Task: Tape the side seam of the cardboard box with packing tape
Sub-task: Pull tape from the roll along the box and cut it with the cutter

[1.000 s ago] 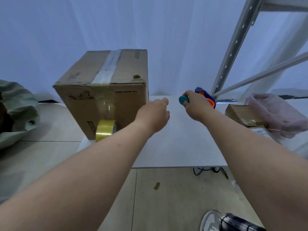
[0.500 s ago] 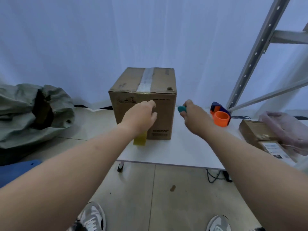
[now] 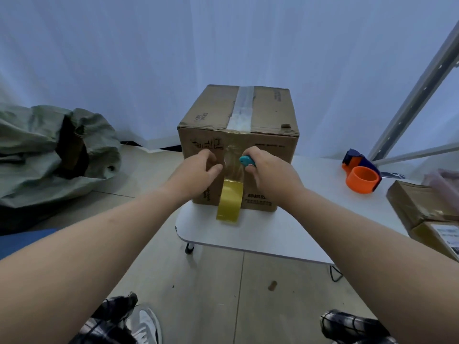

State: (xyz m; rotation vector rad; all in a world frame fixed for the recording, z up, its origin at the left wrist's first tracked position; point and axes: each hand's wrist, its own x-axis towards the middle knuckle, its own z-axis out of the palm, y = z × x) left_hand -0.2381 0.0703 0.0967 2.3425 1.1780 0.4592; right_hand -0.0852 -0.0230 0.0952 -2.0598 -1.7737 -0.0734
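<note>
A brown cardboard box (image 3: 270, 142) stands on the left end of a white table (image 3: 293, 227). Clear tape runs down its top and onto the front face. A yellowish tape roll (image 3: 229, 203) hangs from that strip against the lower front. My left hand (image 3: 198, 173) rests on the front face left of the tape, fingers curled against the cardboard and holding nothing. My right hand (image 3: 269, 171) is right of the tape, closed around a small teal cutter (image 3: 246, 161) whose tip points at the strip.
An orange and blue tape dispenser (image 3: 361, 175) sits on the table to the right. Smaller cardboard parcels (image 3: 422, 207) lie at the right edge. A metal rack post (image 3: 409, 103) rises at the right. A green sack (image 3: 49, 155) lies on the floor at the left.
Both hands have moved onto the box front: the left from mid-air to the cardboard, the right with the teal cutter from near the dispenser to the tape strip. My view shifted right.
</note>
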